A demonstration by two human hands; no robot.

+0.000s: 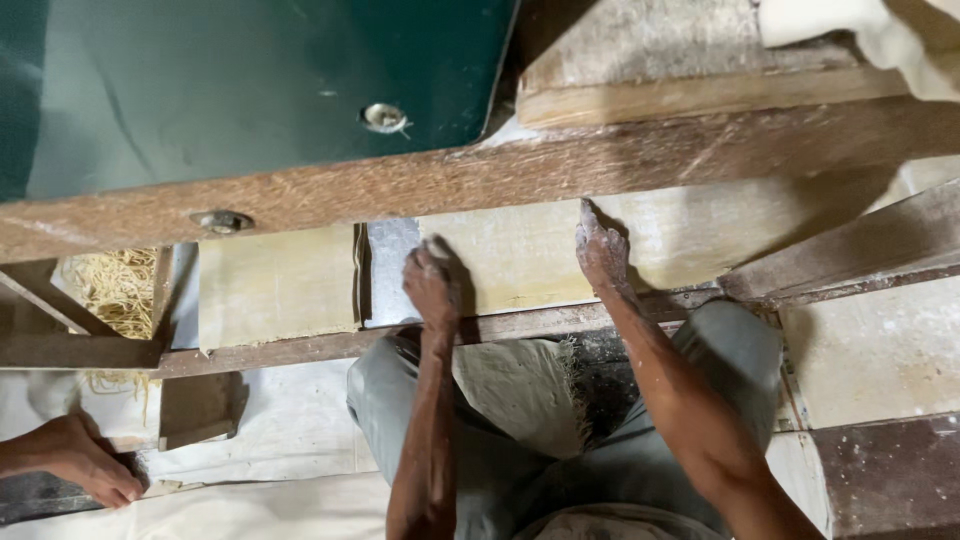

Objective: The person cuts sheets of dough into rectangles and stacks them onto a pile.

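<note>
Our left hand (432,285) rests knuckles-up on a pale, flat sheet of dough (560,255), its fingers curled under so that we cannot tell whether they grip anything; our right hand (601,252) presses on the same sheet with the fingers close together and stretched toward the wooden beam (480,180) above it. Both hands are dusted white with flour. The sheet looks smooth, creamy yellow and evenly thin (almost like a board), and it lies across the machine just under the brown beam, between that beam and a lower rusty rail (300,347), running leftward past a bare metal plate (388,270). A dark green panel (250,80) with a bolt sits above the beam. At the left, yellow noodle strands (118,290) hang behind the frame. Our grey-trousered knees (520,420) are below, and another person's foot (85,460) rests on the white cloth (280,430) at lower left.
</note>
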